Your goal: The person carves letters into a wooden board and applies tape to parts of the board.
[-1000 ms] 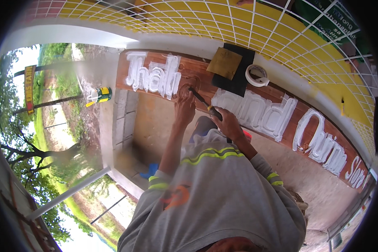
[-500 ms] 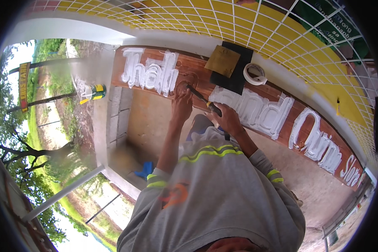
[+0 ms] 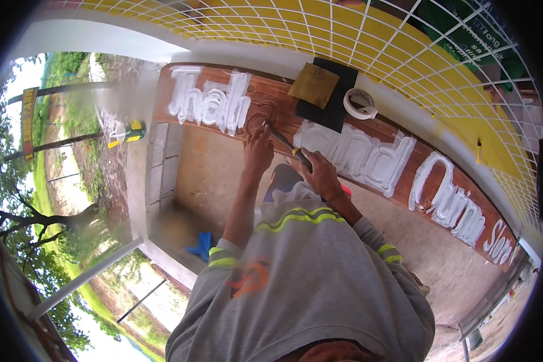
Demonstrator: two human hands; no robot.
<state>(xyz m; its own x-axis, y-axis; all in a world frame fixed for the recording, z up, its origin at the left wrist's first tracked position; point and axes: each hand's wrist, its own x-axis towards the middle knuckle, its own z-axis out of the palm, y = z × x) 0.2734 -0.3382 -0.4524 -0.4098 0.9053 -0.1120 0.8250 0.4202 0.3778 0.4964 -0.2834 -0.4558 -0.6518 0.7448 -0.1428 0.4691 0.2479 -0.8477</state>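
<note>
White mesh [image 3: 304,29] stands past the brown board [image 3: 270,90], and at the board's near edge the right hand [image 3: 323,175] holds a tool [image 3: 282,139] whose tip has stayed by one round groove [image 3: 256,117], so work there seems unfinished, though I can't tell what the left hand [image 3: 259,149] grips.

Bright daylt from L, sky [image 3: 25,77] blown out; soft shadows inside; hazy blur patches L; fisheye bends grille [image 3: 335,43], corners blk.
</note>
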